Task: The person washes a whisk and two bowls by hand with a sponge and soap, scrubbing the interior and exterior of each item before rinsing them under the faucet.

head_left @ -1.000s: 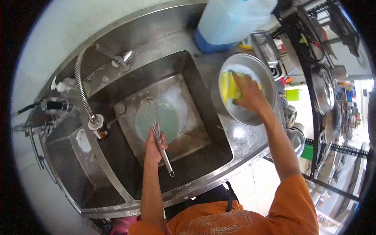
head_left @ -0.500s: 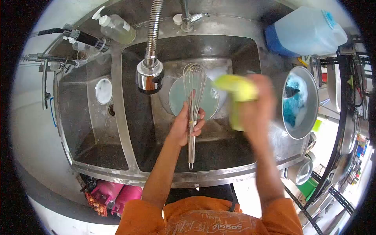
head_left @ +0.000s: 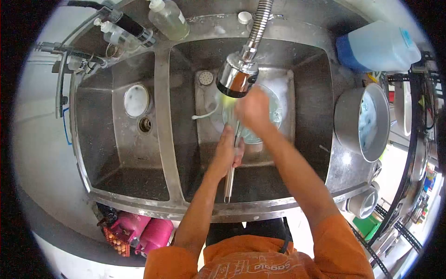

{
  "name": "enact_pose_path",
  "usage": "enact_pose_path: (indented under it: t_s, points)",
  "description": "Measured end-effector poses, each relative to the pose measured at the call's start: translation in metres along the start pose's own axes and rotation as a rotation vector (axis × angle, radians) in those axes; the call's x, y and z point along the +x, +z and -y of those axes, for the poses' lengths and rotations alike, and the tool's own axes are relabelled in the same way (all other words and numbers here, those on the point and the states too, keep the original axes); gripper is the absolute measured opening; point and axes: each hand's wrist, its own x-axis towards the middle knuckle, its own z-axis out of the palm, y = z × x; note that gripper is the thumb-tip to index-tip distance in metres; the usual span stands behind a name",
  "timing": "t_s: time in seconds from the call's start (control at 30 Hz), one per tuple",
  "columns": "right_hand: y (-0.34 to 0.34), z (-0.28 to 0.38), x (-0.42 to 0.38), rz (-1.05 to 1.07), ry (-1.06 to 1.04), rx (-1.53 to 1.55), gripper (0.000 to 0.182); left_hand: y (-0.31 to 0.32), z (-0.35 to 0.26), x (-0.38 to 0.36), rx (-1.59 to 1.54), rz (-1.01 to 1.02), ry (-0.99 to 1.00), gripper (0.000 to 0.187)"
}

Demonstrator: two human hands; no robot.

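My left hand [head_left: 226,151] is wrapped round a metal whisk [head_left: 229,181], over the large sink basin. The whisk's handle points down toward the sink's front edge. My right hand [head_left: 253,109], blurred by motion, is closed on a yellow-green sponge or cloth [head_left: 228,100] at the whisk's wire end. Part of that end is hidden behind the chrome spray head [head_left: 237,76]. Beneath my hands a round, pale green dish [head_left: 274,109] lies in the basin.
A pot [head_left: 346,121] of bluish suds stands right of the basin. Behind it is a large jug of blue liquid [head_left: 371,46]. Soap bottles [head_left: 169,21] stand at the back left. A smaller basin [head_left: 127,162] holds a white disc [head_left: 136,101].
My right hand has moved left with the yellow-green item, from beside the whisk onto its wires. The camera view has shifted, so the sink and spray head appear farther right.
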Motion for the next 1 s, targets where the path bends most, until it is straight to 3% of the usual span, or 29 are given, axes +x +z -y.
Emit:
enact_pose_path:
  t_s: [0.03,0.13,0.17,0.23,0.33,0.37,0.43,0.53,0.63,0.7,0.8,0.93,1.0]
  points:
    - [0.012,-0.018,0.024,-0.166,0.009,0.278,0.017,0.007,0.008,-0.002,0.104,-0.088,0.199,0.046]
    - [0.003,-0.007,0.021,0.051,0.188,0.223,0.016,-0.006,0.024,0.008,0.471,-0.194,0.422,0.048]
    - [0.017,-0.008,-0.003,-0.223,-0.043,0.108,0.015,-0.016,0.032,0.024,0.587,-0.235,0.55,0.047]
    - [0.008,0.017,-0.04,-0.174,-0.038,0.209,0.013,-0.041,0.061,0.047,0.812,-0.314,0.77,0.049]
    - [0.005,0.012,-0.047,-0.03,-0.129,0.126,0.009,-0.021,0.023,0.012,0.865,-0.235,0.534,0.049]
    - [0.018,-0.008,-0.034,-0.162,-0.17,0.11,0.009,-0.015,0.017,0.004,0.899,-0.238,0.505,0.049]
    - [0.015,-0.047,0.005,-0.092,-0.054,0.143,0.012,-0.007,0.009,-0.003,0.972,-0.251,0.45,0.049]
    - [0.015,-0.053,0.003,-0.163,0.033,0.214,0.019,-0.006,0.007,0.002,1.058,-0.271,0.479,0.048]
    - [0.003,-0.023,-0.037,-0.118,-0.077,0.239,0.024,-0.019,0.025,0.017,0.971,-0.234,0.739,0.047]
    - [-0.009,-0.015,-0.046,0.008,-0.17,0.248,0.021,-0.013,0.017,0.011,0.961,-0.233,0.624,0.047]
    - [0.013,-0.058,-0.015,-0.232,-0.029,0.348,0.016,-0.008,0.012,0.006,0.975,-0.243,0.532,0.046]
    - [0.002,-0.032,-0.035,-0.222,-0.171,0.342,0.025,0.0,0.0,0.009,1.004,-0.301,0.588,0.053]
    - [0.009,-0.026,-0.059,-0.109,-0.227,0.377,0.032,0.001,-0.01,0.005,0.956,-0.257,0.503,0.056]
